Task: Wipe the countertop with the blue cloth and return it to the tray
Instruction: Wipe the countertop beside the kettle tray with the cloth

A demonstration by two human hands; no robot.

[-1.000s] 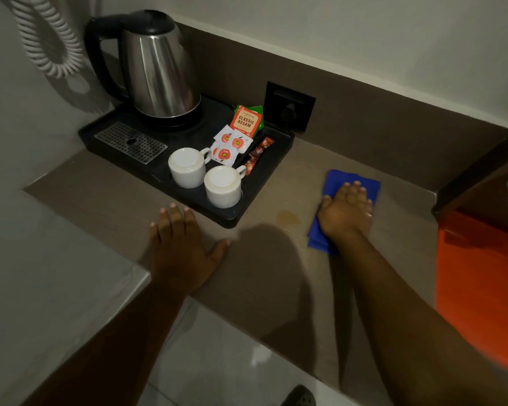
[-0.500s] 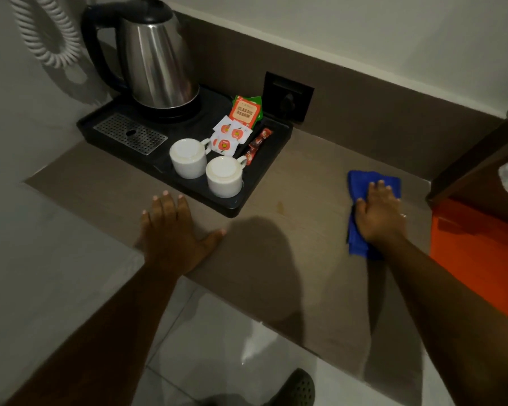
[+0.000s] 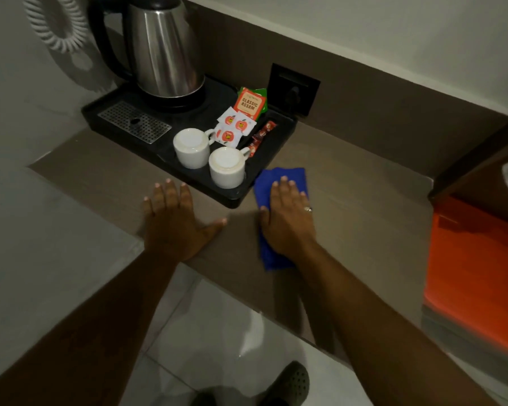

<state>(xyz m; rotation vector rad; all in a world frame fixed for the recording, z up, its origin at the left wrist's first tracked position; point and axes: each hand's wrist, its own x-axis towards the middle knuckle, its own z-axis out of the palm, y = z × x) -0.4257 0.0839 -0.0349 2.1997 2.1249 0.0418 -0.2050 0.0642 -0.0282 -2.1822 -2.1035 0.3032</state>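
The blue cloth lies flat on the brown countertop, touching the right front corner of the black tray. My right hand presses down on the cloth with fingers together and flat, and covers its middle. My left hand rests palm down on the countertop's front edge, fingers spread, just in front of the tray and holding nothing.
The tray carries a steel kettle, two upturned white cups, tea sachets and a drip grate. A black wall socket sits behind it. An orange cabinet stands at the right. My shoe shows on the tiled floor below.
My right hand has slid the cloth leftward from the right side of the countertop to the tray's corner. The left hand has stayed in place.
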